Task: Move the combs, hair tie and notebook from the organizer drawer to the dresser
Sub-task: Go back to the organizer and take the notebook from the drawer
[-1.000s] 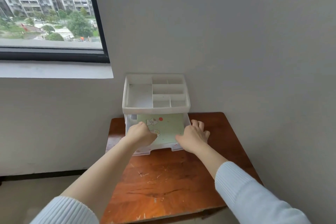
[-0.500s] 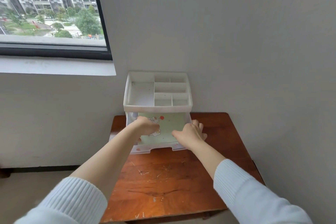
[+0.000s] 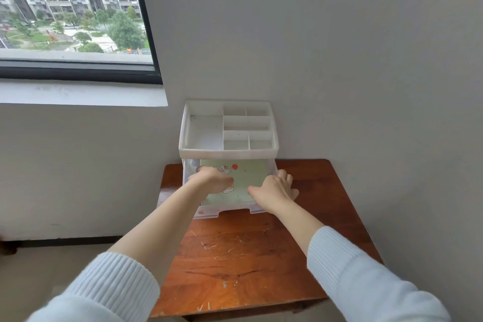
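A white plastic organizer (image 3: 228,136) stands at the back edge of the wooden dresser (image 3: 251,256), against the wall and toward the back left corner. Its top tray is divided into compartments. Below the tray, the clear drawer (image 3: 209,213) is pulled out toward the front edge. A pale green notebook (image 3: 248,178) with a cartoon print and a red dot lies flat in the drawer and fills most of its floor. The left hand (image 3: 213,180) is inside the drawer at its left side, fingers curled downward over the notebook's left portion; whether they grip anything cannot be determined, as the fingertips are hidden. The right hand (image 3: 274,189) rests at the drawer's right front corner, fingers loosely spread over the right wall, thumb lying on the notebook's near right edge, pinching nothing visible. Combs and hair tie cannot be made out. Both forearms are bare, with white ribbed sleeves pushed back.
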The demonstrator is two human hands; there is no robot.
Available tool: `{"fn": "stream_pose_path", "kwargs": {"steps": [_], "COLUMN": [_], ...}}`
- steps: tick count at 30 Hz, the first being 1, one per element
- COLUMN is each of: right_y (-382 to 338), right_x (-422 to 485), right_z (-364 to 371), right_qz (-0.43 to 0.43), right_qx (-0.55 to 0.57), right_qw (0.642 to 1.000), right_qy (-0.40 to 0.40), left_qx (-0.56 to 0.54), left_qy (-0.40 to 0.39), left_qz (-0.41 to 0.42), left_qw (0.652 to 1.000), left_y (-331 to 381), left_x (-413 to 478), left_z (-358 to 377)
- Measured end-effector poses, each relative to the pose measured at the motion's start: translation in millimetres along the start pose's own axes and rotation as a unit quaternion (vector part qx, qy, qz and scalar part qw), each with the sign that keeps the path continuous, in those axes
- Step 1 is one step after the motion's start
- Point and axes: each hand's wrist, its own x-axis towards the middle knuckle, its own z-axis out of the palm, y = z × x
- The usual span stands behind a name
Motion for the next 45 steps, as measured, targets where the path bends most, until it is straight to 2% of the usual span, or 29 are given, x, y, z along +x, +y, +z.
{"fn": "stream_pose_path", "kwargs": {"steps": [7,9,13,19,25,28,32,35,42,45], "right_y": [-0.5,0.8,4.8,10.3,5.5,16.9,47.0,72.2,84.1,76.5], "right_x": [-2.5,-2.9,-2.9,1.5,2.0,-11.3,-45.4,-65.1,-59.8,-47.1], "right_z": [0.0,-0.5,0.3,-4.9,-32.0,-48.3,-57.3,-42.0,-7.7,-4.9], "right_qz": [0.0,-0.002,-0.009,-0.031,0.005,-0.003,-0.048,-0.098,-0.178,-0.193], "right_qx": [0.002,0.005,0.002,-0.033,0.076,0.16,0.215,0.26,0.334,0.329], "right_qw": [1.0,1.0,1.0,0.998,0.997,0.987,0.971,0.952,0.924,0.924], "right_qy": [0.009,0.01,0.014,0.035,0.012,-0.02,-0.093,-0.127,-0.062,-0.039], "left_qx": [0.025,0.004,-0.137,-0.338,-0.473,-0.474,-0.432,-0.393,-0.351,-0.345], "left_qy": [0.088,0.096,0.093,0.031,-0.061,-0.087,-0.101,-0.061,0.058,0.095], "left_qz": [0.036,0.056,0.1,0.128,0.1,0.094,0.132,0.165,0.239,0.26], "left_qw": [0.995,0.994,0.981,0.932,0.873,0.871,0.886,0.903,0.904,0.897], "left_y": [-2.2,-5.9,-27.7,-49.9,-65.2,-76.3,-100.6,-120.6,-132.5,-129.9], "left_x": [6.5,8.0,17.2,15.3,-0.1,-14.5,-35.1,-44.4,-40.3,-27.2], "left_z": [3.0,-0.7,-13.4,-37.3,-48.6,-46.6,-23.3,2.1,28.4,26.6]}}
